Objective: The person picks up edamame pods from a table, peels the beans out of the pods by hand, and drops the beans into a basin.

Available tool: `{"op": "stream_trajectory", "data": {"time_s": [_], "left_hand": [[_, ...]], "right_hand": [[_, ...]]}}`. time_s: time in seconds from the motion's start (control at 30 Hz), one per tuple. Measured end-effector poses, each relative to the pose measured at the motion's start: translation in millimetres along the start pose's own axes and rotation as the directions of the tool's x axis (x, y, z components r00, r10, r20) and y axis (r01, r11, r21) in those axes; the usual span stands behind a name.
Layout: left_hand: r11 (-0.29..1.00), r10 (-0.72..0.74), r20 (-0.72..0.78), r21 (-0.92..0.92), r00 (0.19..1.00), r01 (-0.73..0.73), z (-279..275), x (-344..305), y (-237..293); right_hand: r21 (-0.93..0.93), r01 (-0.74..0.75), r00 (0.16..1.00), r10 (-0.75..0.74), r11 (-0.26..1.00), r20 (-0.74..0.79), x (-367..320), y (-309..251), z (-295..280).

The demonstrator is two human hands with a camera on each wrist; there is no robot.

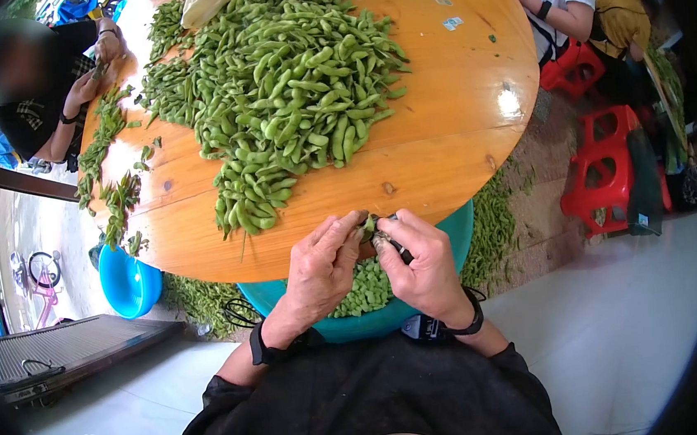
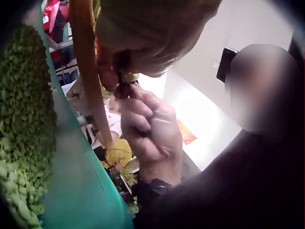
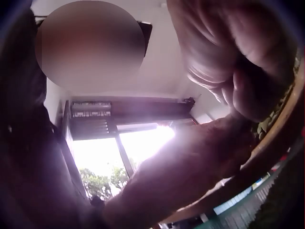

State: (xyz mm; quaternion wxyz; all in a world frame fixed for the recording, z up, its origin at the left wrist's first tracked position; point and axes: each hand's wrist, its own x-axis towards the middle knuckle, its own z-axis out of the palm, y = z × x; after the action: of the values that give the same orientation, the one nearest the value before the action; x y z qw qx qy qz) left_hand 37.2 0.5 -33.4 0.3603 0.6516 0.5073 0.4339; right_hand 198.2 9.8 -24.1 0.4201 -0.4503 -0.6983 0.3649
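Both hands meet just off the near table edge, above a teal basin (image 1: pixel 391 320) of shelled green beans (image 1: pixel 363 289). Between their fingertips is a green soybean pod (image 1: pixel 369 229), mostly covered by the fingers. My left hand (image 1: pixel 323 263) pinches it from one side. From the other side my right hand (image 1: pixel 424 265) pinches it with thumb and bent fingers; something small and dark shows at those fingers. In the left wrist view the right hand (image 2: pixel 155 121) has its fingers curled in, and the basin's beans (image 2: pixel 26 124) lie at the left.
A large heap of soybean pods (image 1: pixel 288 90) covers the middle of the round wooden table (image 1: pixel 442 147). Pod scraps (image 1: pixel 119 200) lie along its left side. A blue basin (image 1: pixel 130 280) stands below left, red stools (image 1: pixel 601 170) at right. Another person (image 1: pixel 43 95) sits across at left.
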Motion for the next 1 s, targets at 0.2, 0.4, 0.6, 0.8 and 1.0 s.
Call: {"op": "stream_trajectory", "data": {"time_s": [0.2, 0.4, 0.6, 0.8, 1.0], "left_hand": [[0.996, -0.078, 0.006, -0.048, 0.997, 0.078, -5, -1, -9], [0.888, -0.322, 0.351, -0.210, 0.879, 0.409, -18, -15, 13], [0.972, -0.017, 0.125, 0.235, 0.992, -0.013, -59, -28, 7], [0.783, -0.027, -0.467, 0.540, 0.884, 0.310, -82, -10, -30], [0.890, -0.103, -0.522, 0.332, 0.847, 0.312, -87, -12, -41]], "right_hand": [[-0.106, 0.063, 0.994, -0.072, 0.992, -0.088, -2, -4, 16], [-0.144, -0.058, 0.988, 0.036, 0.988, -0.152, -7, -1, -39], [-0.630, -0.322, 0.876, -0.030, 0.707, -0.481, -47, 52, -140], [-0.516, -0.438, 0.861, 0.178, 0.736, -0.477, -47, 53, -130], [-0.408, -0.363, 0.907, 0.217, 0.838, -0.362, -19, 32, -95]]}}
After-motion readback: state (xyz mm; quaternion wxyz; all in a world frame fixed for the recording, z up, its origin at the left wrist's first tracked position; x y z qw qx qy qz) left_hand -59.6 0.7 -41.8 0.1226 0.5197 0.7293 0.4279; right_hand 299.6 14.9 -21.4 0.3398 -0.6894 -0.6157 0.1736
